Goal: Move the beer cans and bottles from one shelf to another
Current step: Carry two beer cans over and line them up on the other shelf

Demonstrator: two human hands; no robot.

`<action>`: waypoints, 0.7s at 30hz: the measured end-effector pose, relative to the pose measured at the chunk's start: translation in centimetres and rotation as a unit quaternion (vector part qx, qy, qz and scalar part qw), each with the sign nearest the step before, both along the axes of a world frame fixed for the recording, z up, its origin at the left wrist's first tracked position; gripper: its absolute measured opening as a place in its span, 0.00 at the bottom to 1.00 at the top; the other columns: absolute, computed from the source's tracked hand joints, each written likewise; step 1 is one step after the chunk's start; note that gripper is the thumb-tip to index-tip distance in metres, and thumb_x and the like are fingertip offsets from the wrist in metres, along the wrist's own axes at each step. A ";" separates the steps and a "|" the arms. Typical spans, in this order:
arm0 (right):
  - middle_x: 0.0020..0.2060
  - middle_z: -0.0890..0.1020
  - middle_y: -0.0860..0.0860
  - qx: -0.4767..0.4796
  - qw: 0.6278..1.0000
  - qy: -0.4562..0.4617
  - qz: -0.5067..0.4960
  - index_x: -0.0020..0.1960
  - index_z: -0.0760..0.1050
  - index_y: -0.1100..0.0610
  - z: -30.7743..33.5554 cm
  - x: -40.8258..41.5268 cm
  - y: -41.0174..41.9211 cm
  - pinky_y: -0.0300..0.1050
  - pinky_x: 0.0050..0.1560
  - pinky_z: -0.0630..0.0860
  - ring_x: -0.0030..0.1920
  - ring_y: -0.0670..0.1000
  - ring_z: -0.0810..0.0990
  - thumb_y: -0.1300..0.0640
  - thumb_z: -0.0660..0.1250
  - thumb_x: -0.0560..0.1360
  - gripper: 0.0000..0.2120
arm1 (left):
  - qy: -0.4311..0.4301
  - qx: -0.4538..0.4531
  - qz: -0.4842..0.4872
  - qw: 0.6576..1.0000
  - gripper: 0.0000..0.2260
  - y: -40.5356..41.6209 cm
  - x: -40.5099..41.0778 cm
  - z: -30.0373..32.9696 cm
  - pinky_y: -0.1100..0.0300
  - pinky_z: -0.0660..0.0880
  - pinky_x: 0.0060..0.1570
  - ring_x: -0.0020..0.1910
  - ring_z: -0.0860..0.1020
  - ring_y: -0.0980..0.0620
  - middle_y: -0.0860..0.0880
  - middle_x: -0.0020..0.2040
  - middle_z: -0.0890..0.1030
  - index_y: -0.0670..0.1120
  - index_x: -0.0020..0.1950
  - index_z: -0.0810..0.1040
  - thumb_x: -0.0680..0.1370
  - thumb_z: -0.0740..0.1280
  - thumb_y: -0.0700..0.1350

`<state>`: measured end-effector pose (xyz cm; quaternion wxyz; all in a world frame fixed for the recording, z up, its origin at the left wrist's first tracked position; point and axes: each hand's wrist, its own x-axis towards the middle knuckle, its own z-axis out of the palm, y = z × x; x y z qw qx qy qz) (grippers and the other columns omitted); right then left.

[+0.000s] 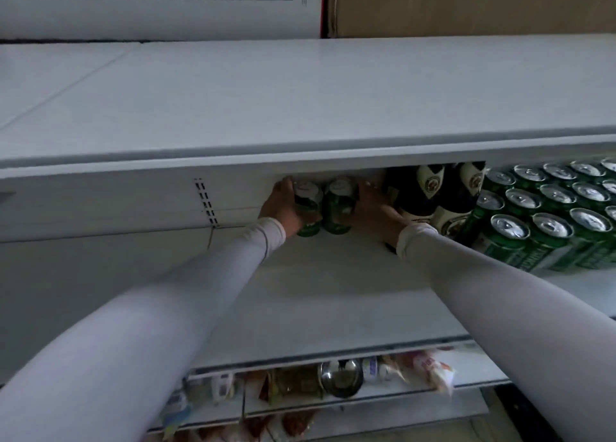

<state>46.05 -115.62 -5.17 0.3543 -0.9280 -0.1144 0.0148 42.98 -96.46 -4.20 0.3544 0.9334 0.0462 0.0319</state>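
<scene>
Both hands are way back on the middle shelf (333, 291): left hand (280, 206) and right hand (375, 210) each have fingers wrapped round a green beer can (308, 208), second can (338, 208), just beside dark bottles (430, 191).

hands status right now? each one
Left hand: gripping the left green can on the middle shelf.
Right hand: wrapped round the right green can, beside the dark bottles.

Beside the glossy dark glass bottles (430, 191), 2 green cans (321, 205) show shiny metal tops. The white shelf (316, 291) beneath the bottles looks smooth, matt painted metal; above, brown cardboard (466, 5), matt.
</scene>
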 end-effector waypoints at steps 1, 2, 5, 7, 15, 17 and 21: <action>0.65 0.73 0.55 -0.002 1.000 -0.004 0.001 0.71 0.65 0.61 0.1 -0.5 -0.4 0.39 0.63 0.67 0.65 0.51 0.71 0.58 0.80 0.67 0.38 | -0.003 0.013 -0.006 1.000 0.40 0.0 -0.7 0.1 0.52 0.71 0.63 0.61 0.74 0.41 0.40 0.64 0.73 0.42 0.66 0.68 0.62 0.78 0.57; 0.64 0.73 0.53 -0.007 1.000 -0.007 0.003 0.71 0.65 0.61 0.5 -1.3 -0.5 0.37 0.62 0.66 0.65 0.50 0.71 0.57 0.79 0.67 0.38 | -0.009 0.020 -0.011 1.000 0.40 0.0 -1.6 0.3 0.52 0.71 0.63 0.62 0.73 0.41 0.40 0.64 0.72 0.42 0.67 0.68 0.62 0.78 0.57; 0.58 0.77 0.52 -0.040 0.999 0.002 -0.006 0.65 0.71 0.59 1.8 -3.9 -0.6 0.47 0.60 0.74 0.59 0.52 0.76 0.48 0.79 0.64 0.36 | 0.000 0.048 -0.030 0.998 0.37 -0.2 -4.2 1.0 0.51 0.73 0.61 0.61 0.74 0.42 0.41 0.62 0.75 0.43 0.66 0.71 0.63 0.78 0.58; 0.54 0.81 0.55 -0.065 0.998 -0.007 0.008 0.60 0.73 0.59 2.6 -5.5 -1.1 0.48 0.51 0.76 0.56 0.56 0.80 0.42 0.77 0.61 0.34 | 0.016 0.068 -0.051 0.996 0.33 -0.6 -6.9 2.0 0.53 0.71 0.61 0.62 0.73 0.42 0.41 0.63 0.74 0.42 0.68 0.70 0.68 0.76 0.54; 0.68 0.74 0.51 -0.132 0.985 -0.004 0.115 0.72 0.68 0.53 5.7 -13.9 -2.9 0.45 0.64 0.70 0.67 0.55 0.73 0.38 0.70 0.71 0.34 | 0.043 0.131 -0.058 0.989 0.32 -1.7 -18.2 4.6 0.60 0.65 0.65 0.69 0.68 0.46 0.44 0.71 0.68 0.45 0.73 0.65 0.74 0.71 0.55; 0.69 0.73 0.53 -0.158 0.976 -0.006 0.149 0.72 0.68 0.55 6.4 -16.0 -1.9 0.44 0.64 0.68 0.67 0.55 0.72 0.38 0.69 0.73 0.34 | 0.045 0.147 -0.044 0.987 0.32 -0.9 -21.3 5.2 0.59 0.65 0.66 0.68 0.69 0.46 0.45 0.71 0.69 0.45 0.72 0.66 0.73 0.71 0.56; 0.69 0.74 0.54 -0.150 0.964 -0.012 0.221 0.72 0.68 0.58 8.8 -20.5 3.1 0.45 0.65 0.70 0.67 0.54 0.74 0.43 0.70 0.74 0.32 | 0.070 0.172 -0.009 0.983 0.29 3.2 -27.5 6.7 0.58 0.67 0.64 0.66 0.71 0.46 0.45 0.68 0.72 0.45 0.70 0.69 0.74 0.70 0.56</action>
